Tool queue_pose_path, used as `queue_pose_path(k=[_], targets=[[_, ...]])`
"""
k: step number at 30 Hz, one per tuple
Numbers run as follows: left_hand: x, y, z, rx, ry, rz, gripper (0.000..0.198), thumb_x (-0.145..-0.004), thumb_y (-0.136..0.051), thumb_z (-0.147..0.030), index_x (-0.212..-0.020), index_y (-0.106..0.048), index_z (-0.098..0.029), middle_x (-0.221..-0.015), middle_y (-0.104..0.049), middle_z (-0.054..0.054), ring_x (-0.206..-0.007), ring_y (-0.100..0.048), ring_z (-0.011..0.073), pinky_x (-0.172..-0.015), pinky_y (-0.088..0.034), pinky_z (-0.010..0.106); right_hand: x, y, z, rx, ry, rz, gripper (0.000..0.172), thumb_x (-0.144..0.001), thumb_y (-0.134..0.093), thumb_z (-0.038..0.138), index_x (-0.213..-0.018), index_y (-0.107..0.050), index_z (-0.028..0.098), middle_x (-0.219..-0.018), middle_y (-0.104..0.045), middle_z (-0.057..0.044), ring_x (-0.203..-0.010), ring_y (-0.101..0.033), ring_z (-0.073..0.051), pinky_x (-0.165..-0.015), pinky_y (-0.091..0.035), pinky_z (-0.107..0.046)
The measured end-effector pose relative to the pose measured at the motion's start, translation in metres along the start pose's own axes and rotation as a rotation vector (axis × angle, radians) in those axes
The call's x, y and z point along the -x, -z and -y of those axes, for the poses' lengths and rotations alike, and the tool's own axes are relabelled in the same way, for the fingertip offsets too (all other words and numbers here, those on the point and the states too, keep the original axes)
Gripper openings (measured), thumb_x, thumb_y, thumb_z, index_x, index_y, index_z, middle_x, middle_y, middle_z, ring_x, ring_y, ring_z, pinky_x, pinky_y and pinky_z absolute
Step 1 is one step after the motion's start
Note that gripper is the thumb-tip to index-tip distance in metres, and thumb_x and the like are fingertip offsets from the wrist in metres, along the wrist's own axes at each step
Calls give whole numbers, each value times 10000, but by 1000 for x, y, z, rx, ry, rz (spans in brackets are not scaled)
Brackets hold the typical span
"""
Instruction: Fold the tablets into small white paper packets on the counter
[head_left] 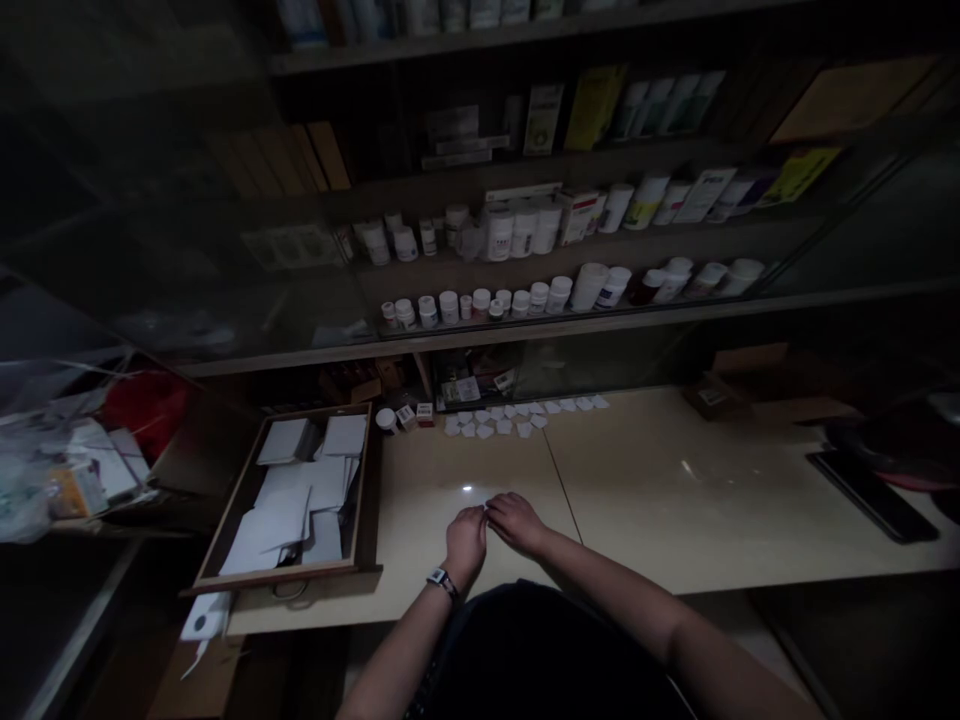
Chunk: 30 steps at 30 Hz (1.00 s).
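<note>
My left hand [466,540] and my right hand [516,522] meet over the pale counter [420,560], fingertips together. Both are closed in a pinch. A tiny whitish bit shows between the fingertips, too small and dark to name. Beyond the hands, several small folded white paper packets [485,431] lie in rows along the back of the counter. To the left, a wooden drawer [373,500] holds stacks of white paper sheets [281,525]. A watch [442,579] sits on my left wrist.
A white jar [386,421] and small boxes [424,415] stand beside the packets. Above hangs a shelf [480,335] of bottles. At right are a dark flat device [874,495] and an open carton [780,395]. A white power strip [205,616] hangs at the counter's left edge.
</note>
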<state>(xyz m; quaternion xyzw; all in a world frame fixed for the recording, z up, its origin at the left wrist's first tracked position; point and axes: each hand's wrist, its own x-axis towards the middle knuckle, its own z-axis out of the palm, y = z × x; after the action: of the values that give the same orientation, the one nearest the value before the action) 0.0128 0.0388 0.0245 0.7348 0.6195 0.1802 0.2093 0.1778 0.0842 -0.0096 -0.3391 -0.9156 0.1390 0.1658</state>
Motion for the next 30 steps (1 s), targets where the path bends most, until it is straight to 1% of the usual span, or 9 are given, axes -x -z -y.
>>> queue_pose_path(k=[2,4,8,11,14,16,23,27,30], targets=[[-1,1,-2,41,48,-27,298,-921,-403,-159,-1028,-680,-179,-1001,-712,91,-928,-645,215,-859,-509,346,-3,-6,0,19,-27,-41,217,-938,-492,252,-923,-699,187,-976,-696,-103,-889,-602,-217,-792,-441,-350],[-1,3,-2,69,48,-41,278,-896,-441,-157,-1023,-686,-185,-1009,-709,91,-940,-638,217,-862,-509,349,-3,-11,-1,16,-49,-73,207,-932,-509,246,-905,-709,201,-973,-701,-93,-877,-603,-212,-779,-440,-340],[1,6,3,102,-75,-37,274,-856,-499,-130,-1050,-683,-191,-1063,-690,83,-1003,-592,218,-883,-502,357,0,-13,-3,-61,-89,-106,171,-913,-553,256,-940,-721,237,-1007,-704,-70,-916,-604,-207,-774,-454,-318],[-1,6,7,117,-110,-59,244,-879,-492,-129,-974,-706,-197,-1032,-682,80,-1002,-562,215,-871,-495,357,1,-9,-3,-138,-111,-103,172,-914,-552,248,-924,-724,234,-1005,-699,-65,-945,-598,-201,-783,-467,-306],[-4,3,9,143,-26,-117,196,-869,-525,-135,-861,-713,-186,-969,-664,81,-975,-554,211,-859,-484,344,-1,-2,0,-192,-140,-92,172,-912,-549,245,-905,-720,222,-993,-681,-76,-954,-584,-206,-805,-470,-318],[-7,1,9,158,50,-140,179,-861,-535,-135,-834,-706,-180,-921,-651,75,-939,-558,203,-845,-479,331,-5,2,3,-229,-183,-85,157,-904,-556,246,-900,-710,212,-975,-664,-81,-941,-576,-208,-807,-467,-323],[-17,-1,7,126,196,-103,161,-850,-526,-149,-773,-664,-179,-861,-646,72,-888,-579,211,-817,-458,320,-23,13,7,-353,-407,-33,76,-834,-599,180,-802,-667,184,-893,-626,-52,-867,-574,-183,-749,-429,-270],[-23,0,8,139,242,-84,150,-850,-518,-149,-781,-648,-178,-844,-650,70,-857,-600,201,-792,-440,295,-29,18,5,-365,-448,-4,73,-806,-600,161,-822,-667,184,-849,-632,-39,-842,-578,-180,-740,-411,-259],[-25,0,11,172,267,-79,128,-846,-523,-149,-799,-639,-176,-821,-652,54,-827,-602,186,-762,-424,272,-31,19,5,-389,-469,-17,103,-788,-656,211,-886,-670,183,-876,-648,-40,-816,-584,-174,-721,-408,-249]])
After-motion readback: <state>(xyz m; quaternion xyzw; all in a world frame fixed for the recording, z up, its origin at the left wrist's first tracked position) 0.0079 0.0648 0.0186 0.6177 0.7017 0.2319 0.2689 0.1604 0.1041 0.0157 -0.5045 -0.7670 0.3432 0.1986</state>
